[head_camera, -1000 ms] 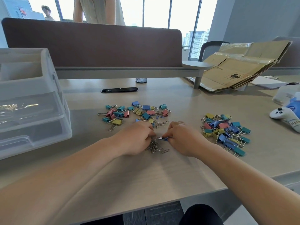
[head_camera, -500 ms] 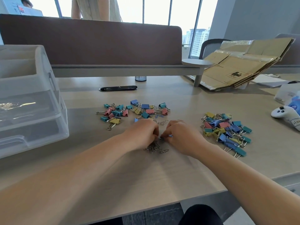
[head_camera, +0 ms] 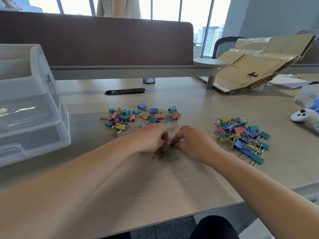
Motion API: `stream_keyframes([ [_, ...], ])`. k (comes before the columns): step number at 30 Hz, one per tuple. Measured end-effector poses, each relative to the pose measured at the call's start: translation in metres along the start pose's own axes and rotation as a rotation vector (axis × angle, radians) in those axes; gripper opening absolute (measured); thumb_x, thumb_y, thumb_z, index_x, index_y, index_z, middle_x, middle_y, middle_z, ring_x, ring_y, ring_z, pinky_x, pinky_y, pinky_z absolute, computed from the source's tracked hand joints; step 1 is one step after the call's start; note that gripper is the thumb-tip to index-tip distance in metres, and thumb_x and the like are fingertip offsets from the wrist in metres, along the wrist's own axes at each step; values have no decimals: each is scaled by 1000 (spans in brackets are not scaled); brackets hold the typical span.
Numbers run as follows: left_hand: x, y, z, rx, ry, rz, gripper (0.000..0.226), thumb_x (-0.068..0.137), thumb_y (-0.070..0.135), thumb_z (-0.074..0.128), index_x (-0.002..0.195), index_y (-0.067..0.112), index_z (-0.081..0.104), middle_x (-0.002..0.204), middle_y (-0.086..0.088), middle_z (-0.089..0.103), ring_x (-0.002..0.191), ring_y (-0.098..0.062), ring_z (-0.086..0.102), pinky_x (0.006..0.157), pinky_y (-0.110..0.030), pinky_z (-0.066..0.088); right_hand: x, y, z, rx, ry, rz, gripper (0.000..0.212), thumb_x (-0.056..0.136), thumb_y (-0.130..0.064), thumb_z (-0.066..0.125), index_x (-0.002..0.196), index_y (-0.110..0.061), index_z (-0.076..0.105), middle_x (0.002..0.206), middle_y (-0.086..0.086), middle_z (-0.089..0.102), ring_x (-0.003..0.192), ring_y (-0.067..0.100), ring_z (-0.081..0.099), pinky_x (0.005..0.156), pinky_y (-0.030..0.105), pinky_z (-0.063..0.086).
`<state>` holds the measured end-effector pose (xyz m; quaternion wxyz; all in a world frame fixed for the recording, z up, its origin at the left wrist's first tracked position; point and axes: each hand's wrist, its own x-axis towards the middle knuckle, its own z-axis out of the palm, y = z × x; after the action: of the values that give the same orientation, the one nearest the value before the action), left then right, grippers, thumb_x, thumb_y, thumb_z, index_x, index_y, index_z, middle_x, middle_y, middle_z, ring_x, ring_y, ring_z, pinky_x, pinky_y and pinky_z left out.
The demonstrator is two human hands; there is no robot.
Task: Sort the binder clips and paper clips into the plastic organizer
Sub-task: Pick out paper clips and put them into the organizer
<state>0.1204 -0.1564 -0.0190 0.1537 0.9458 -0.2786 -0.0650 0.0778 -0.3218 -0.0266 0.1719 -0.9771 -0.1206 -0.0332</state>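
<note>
Left hand (head_camera: pixel 151 137): knuckles up, fingers curled, pinching one end of a small blue-and-silver clip (head_camera: pixel 171 144) just above the desk.
Right hand (head_camera: pixel 194 142): curled the same way, pinching the other end of that clip, fingertips nearly meeting those of the left.
Kind of clip: too small to tell, binder or paper.
Loose heap of silver wire paper clips (head_camera: pixel 164 155): on the pale wood-grain desk (head_camera: pixel 172 183), just under and nearer than both hands.
Scattered pile of blue, teal, pink and yellow binder clips (head_camera: pixel 143 115): beyond the hands, with a few stray paper clips at its near edge.
Second heap of coloured binder clips (head_camera: pixel 241 135): right of the right hand, not touching it.
Clear plastic organizer with stacked trays (head_camera: pixel 39 109): at the left edge of the desk, well apart from every pile.
Flattened brown cardboard boxes (head_camera: pixel 259 66): far right, leaning.
White game controller (head_camera: pixel 303 116): right edge of the desk.
</note>
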Motion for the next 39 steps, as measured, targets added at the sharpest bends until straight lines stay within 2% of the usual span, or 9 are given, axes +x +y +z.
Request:
stream_keyframes([
  [5, -7, -3, -7, -9, 8, 28, 16, 90, 23, 65, 77, 27, 56, 81, 8, 57, 74, -8, 52, 59, -26, 36, 0, 3, 2, 43, 11, 16, 16, 88, -24, 64, 95, -34, 75, 106, -7, 60, 95, 16, 58, 84, 32, 50],
  [11, -19, -7, -11, -9, -36, 22, 7, 91, 23, 65, 85, 25, 62, 82, 12, 58, 78, -9, 54, 63, -25, 38, -2, 4, 2, -9, 13, 43, 10, 90, -23, 64, 92, -29, 72, 105, -5, 59, 93, 17, 57, 79, 31, 51],
  [14, -25, -9, -10, 17, -43, 16, 10, 91, 28, 65, 83, 30, 60, 84, 13, 59, 84, -11, 58, 71, -28, 44, -4, 3, 2, -38, 21, 54, 10, 92, -25, 61, 98, -28, 69, 108, -5, 58, 92, 17, 57, 75, 30, 48],
  [17, -29, -11, -8, 22, 4, 14, 12, 91, 31, 64, 82, 32, 57, 84, 14, 58, 84, -11, 57, 70, -29, 42, -6, 4, -1, -44, 37, 62, 14, 94, -25, 60, 106, -26, 66, 109, -7, 58, 90, 16, 56, 71, 28, 42],
  [20, -35, -12, -7, 20, 82, 35, 2, 93, 27, 62, 92, 27, 60, 90, 13, 55, 84, -7, 53, 70, -26, 40, -8, 5, -6, -71, 50, 56, 15, 96, -22, 56, 105, -27, 67, 110, -7, 57, 91, 15, 57, 72, 28, 45],
  [26, -39, -13, -1, 152, 95, 94, 39, 96, 15, 52, 132, 28, 58, 123, 5, 54, 108, -12, 53, 88, -28, 44, -12, -4, -4, -138, -36, -33, 26, 97, -24, 54, 116, -36, 67, 114, -11, 52, 100, 12, 51, 73, 26, 41],
  [31, -45, -13, 8, 236, 113, 146, 39, 97, 15, 48, 130, 30, 61, 121, 6, 53, 106, -14, 51, 79, -24, 37, -17, -7, -1, -139, -33, -5, 24, 97, -20, 54, 110, -33, 68, 110, -5, 51, 92, 17, 55, 69, 26, 43],
  [36, -59, -12, 10, 148, 139, 151, 36, 96, 9, 49, 122, 25, 67, 117, 10, 58, 104, -10, 54, 84, -24, 43, -20, -13, 1, -117, -22, -18, 22, 97, -21, 52, 111, -29, 68, 115, -3, 55, 92, 16, 53, 76, 25, 41],
  [39, -67, -16, 5, 77, 166, 126, 35, 95, 7, 47, 115, 26, 70, 113, 13, 60, 102, -6, 55, 83, -20, 41, -17, -19, 2, -99, 30, -26, 26, 97, -21, 50, 118, -26, 65, 122, -5, 55, 105, 16, 55, 80, 25, 41],
])
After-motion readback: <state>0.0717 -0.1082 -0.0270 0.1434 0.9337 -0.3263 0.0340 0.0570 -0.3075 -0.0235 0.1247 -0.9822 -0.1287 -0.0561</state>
